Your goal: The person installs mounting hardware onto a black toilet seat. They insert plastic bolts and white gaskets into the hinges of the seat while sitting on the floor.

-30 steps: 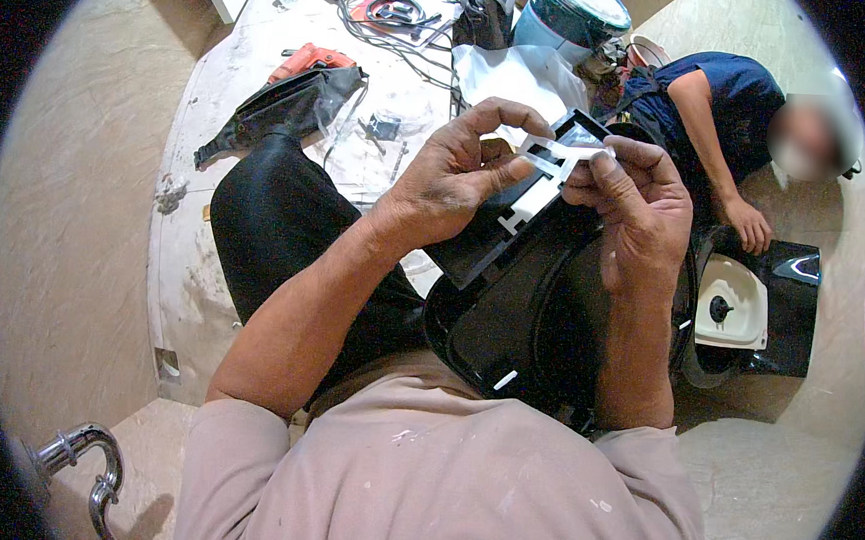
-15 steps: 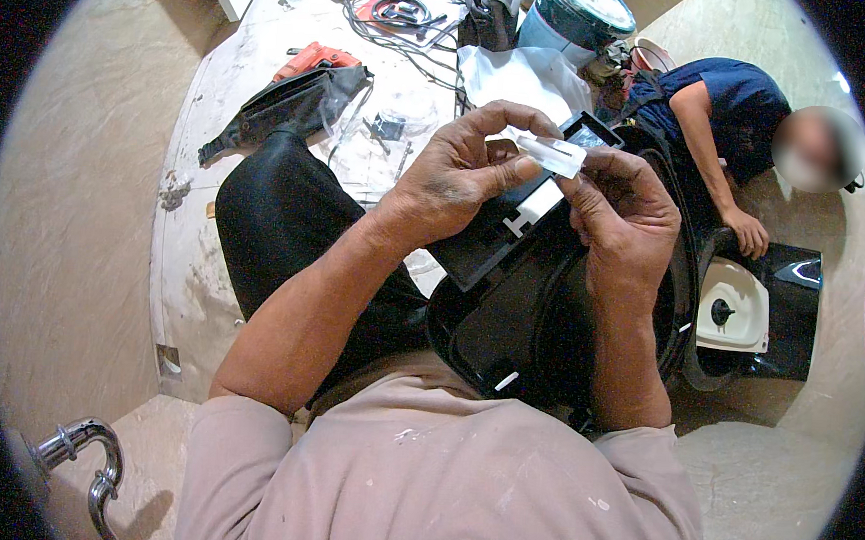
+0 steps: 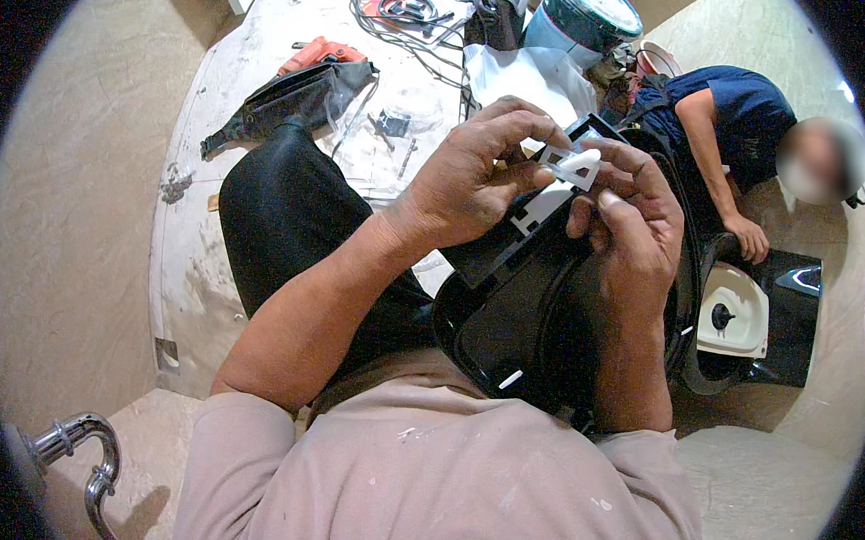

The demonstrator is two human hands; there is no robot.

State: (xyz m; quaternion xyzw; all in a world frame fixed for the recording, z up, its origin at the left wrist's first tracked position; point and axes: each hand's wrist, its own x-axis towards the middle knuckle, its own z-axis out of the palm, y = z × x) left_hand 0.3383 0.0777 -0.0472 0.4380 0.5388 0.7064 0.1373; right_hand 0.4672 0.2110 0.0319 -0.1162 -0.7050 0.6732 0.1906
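A small white plastic part (image 3: 576, 167) with a triangular cut-out is between my two hands, over the dark seat piece. My left hand (image 3: 473, 175) pinches its left side between thumb and forefinger. At its right side the curled fingers of my right hand (image 3: 639, 216) hold it, the forefinger along its upper edge and the thumb lower down. Below my hands rests a glossy black toilet seat (image 3: 507, 336) with small white pads. A black box-like section (image 3: 486, 258) of it carries a white strip with a notched end (image 3: 533, 212).
Right of me, a person's hand (image 3: 746, 237) rests by a black toilet with a cream inside (image 3: 735, 307). A paint bucket (image 3: 583, 24), a dark pouch (image 3: 300, 100), a red tool (image 3: 321, 53) and cables (image 3: 433, 48) lie ahead. A chrome pipe (image 3: 101, 449) is at lower left.
The white part has turned, so its cut-out face now shows. My right thumb has moved away from its lower edge. The view has shifted slightly.
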